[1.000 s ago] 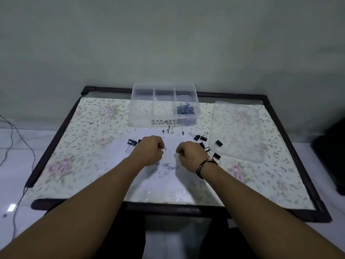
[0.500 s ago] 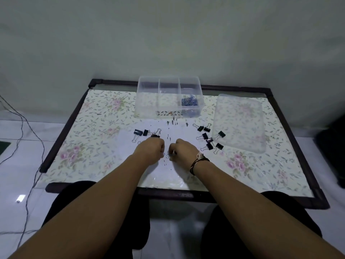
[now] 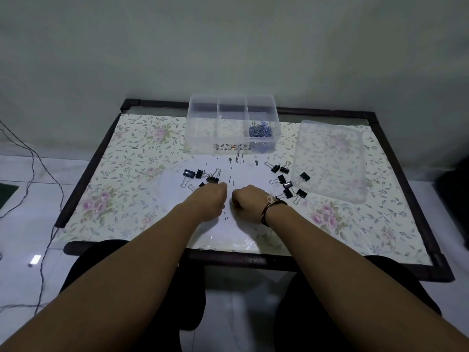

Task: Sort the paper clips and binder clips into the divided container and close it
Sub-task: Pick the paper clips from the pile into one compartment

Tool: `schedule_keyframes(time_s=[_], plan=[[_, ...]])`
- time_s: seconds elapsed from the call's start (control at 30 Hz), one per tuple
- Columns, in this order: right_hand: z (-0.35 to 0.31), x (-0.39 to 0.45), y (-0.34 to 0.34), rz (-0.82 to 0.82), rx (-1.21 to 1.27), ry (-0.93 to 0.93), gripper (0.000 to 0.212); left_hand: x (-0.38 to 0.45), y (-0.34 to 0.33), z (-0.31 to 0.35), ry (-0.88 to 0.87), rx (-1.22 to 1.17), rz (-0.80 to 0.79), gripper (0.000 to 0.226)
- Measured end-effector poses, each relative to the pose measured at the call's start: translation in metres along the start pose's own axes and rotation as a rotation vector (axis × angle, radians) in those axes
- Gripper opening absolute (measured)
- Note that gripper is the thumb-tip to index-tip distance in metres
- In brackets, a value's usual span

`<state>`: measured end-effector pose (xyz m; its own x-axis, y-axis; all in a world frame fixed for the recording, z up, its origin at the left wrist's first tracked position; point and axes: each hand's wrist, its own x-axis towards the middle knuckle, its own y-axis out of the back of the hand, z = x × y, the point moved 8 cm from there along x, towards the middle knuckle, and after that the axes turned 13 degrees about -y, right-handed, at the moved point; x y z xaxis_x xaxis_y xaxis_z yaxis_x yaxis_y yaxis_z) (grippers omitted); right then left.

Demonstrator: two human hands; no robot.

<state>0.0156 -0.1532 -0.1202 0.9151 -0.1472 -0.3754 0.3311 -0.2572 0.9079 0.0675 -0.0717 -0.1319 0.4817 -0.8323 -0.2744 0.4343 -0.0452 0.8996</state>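
My left hand (image 3: 210, 201) and my right hand (image 3: 247, 202) rest knuckles-up side by side on the table's white middle patch. Their fingers curl down onto loose paper clips, which the hands mostly hide; a bit of wire (image 3: 231, 205) shows between them. The clear divided container (image 3: 203, 141) stands open at the back. A heap of blue paper clips (image 3: 261, 130) fills its right compartment, and the other two look empty. Black binder clips lie in a left group (image 3: 200, 174) and a right group (image 3: 286, 185). The clear lid (image 3: 330, 158) lies flat at the right.
The low table (image 3: 253, 260) has a dark wooden frame and a floral cover. A wall rises just behind the container. Cables (image 3: 33, 161) trail over the tiled floor at the left. My knees sit under the near edge.
Both hands came together over the loose paper clips that lay between them, and these are now covered. The view pulled back and tilted down, showing more of the floor and legs.
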Motion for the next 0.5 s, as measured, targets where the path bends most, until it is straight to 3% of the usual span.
schedule_keyframes(time_s=[0.13,0.3,0.5], plan=[[0.025,-0.002,0.025,0.034,0.188,-0.085,0.013,0.002,0.024,0.004,0.045,-0.249,0.176,0.005],[0.079,0.014,0.101,0.271,0.641,-0.284,0.006,0.032,0.09,0.019,0.041,-0.418,0.463,0.01],[0.123,0.074,0.167,0.473,0.551,-0.468,0.009,0.111,0.15,0.033,0.013,-0.329,0.561,0.013]])
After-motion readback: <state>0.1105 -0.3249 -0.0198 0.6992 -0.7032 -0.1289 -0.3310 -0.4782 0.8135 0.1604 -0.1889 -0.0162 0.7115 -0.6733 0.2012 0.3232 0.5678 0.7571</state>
